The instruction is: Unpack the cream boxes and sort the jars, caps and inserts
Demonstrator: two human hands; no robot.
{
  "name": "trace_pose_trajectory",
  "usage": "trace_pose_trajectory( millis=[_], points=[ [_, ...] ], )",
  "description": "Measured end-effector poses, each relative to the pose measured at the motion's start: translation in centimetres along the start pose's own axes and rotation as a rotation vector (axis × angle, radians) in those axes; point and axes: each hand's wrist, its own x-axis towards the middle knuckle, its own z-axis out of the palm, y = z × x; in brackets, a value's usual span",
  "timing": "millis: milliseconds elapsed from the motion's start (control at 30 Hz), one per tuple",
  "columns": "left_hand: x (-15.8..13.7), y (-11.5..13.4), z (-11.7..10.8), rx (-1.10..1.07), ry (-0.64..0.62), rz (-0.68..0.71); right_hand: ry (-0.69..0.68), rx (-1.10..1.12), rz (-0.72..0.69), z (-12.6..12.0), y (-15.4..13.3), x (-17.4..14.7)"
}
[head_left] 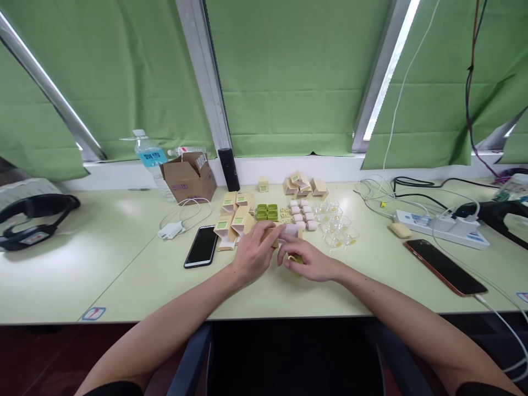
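My left hand [253,254] is closed round a small beige cardboard box [270,240], its fingers hiding most of it. Close by, my right hand [310,260] has curled fingers over a small green piece [296,258]; whether it grips the piece is hard to see. Just beyond the hands are green square cups [267,212], small yellowish pieces [285,215], pale pink rounded blocks [306,214] and clear plastic covers [336,223]. Several beige boxes with green-marked windows [237,220] stand left of the cups.
More small boxes [303,184] are at the back. A phone [202,246], brown carton [188,179], water bottle [152,159] and black cylinder [229,169] lie left. On the right are a power strip [443,228], cables and a second phone [445,267].
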Motion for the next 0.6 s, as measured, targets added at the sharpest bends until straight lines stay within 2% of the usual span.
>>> trace_pose_trajectory(
  millis=[100,200,333,600],
  points=[
    [-0.04,0.06,0.13,0.002,0.011,0.059,-0.077,-0.127,-0.044,0.46,0.64,0.1],
    [-0.13,-0.04,0.18,-0.002,-0.032,0.014,-0.099,-0.224,-0.029,0.55,0.98,0.02],
    [-0.16,-0.29,0.11,-0.008,-0.059,-0.046,-0.035,-0.3,-0.024,0.35,0.87,-0.16],
    [0.2,-0.58,-0.18,0.018,-0.025,-0.109,0.082,-0.41,-0.054,-0.33,0.46,-0.47]
  ],
)
